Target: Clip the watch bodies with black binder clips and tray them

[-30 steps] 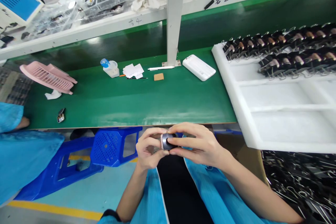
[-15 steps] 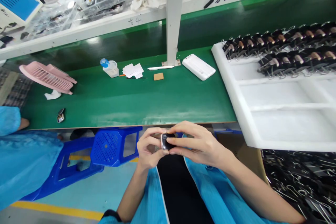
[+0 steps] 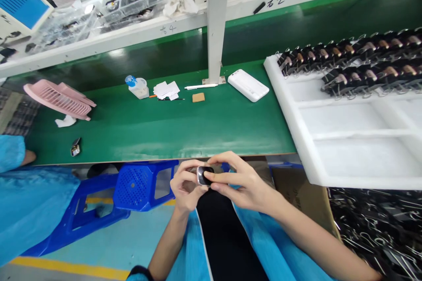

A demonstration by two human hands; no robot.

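Observation:
Between my two hands is a small smartwatch body [image 3: 201,176] with a dark glossy screen and a silvery rim, held in front of the bench edge. My left hand [image 3: 185,188] is closed round its left side, fingers above and thumb below. The fingers of my right hand [image 3: 242,181] close on its right side, one fingertip lying across the screen. Part of the watch is hidden under these fingers. On the bench at the left lies another watch [image 3: 75,147], its screen part tilted up from its case.
On the green bench [image 3: 158,131] are a pink fan [image 3: 59,98], a bottle [image 3: 137,88], paper slips [image 3: 166,90], a white pen [image 3: 201,87] and a white power bank [image 3: 248,85]. A foam tray [image 3: 305,140] holds rows of clipped pieces [image 3: 369,74]. Binder clips [image 3: 379,232] fill a box. A co-worker's sleeve [image 3: 11,151] is left.
My right fingers have shifted on the watch, uncovering more of its screen. The watch has moved slightly left. The view has shifted a little.

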